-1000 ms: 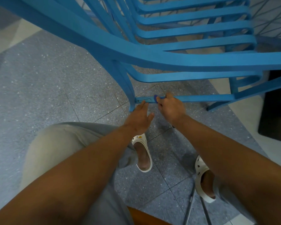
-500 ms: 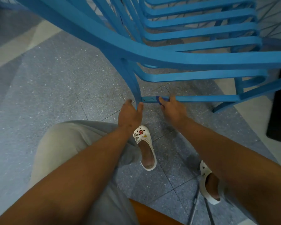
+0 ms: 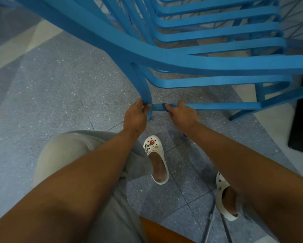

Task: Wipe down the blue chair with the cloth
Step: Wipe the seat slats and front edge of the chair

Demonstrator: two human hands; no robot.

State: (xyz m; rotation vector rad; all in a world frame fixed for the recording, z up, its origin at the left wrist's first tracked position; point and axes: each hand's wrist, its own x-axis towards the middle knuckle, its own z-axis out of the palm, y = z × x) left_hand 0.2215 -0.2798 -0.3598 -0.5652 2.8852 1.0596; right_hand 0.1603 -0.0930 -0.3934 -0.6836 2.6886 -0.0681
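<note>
Chair (image 3: pixel 191 55), blue and slatted, fills the upper part of the view, its seat rail sweeping across from upper left to right and its slats stacked behind. One leg (image 3: pixel 143 88) drops from the rail to the floor (image 3: pixel 50 95), and a low crossbar (image 3: pixel 217 106) runs from that leg off to the right. The left hand (image 3: pixel 135 116) grips the leg near its foot, fingers curled round the front edge just where the crossbar joins. The right hand (image 3: pixel 181 114) is closed on the crossbar a little to the right of that joint, pinching a dark blue cloth (image 3: pixel 165 106) against the bar; only a small fold of the cloth shows between thumb and fingers, so I cannot tell how much of it is bunched under the palm. The two hands sit near each other, apart by a short bare stretch of bar. Both forearms reach in from the bottom corners. Below them a knee in grey trousers (image 3: pixel 80 155) bends forward, and two white clogs (image 3: pixel 157 160) stand on the speckled grey tiles, the left one carrying a red charm. A brown edge, perhaps a seat, shows at the bottom.
</note>
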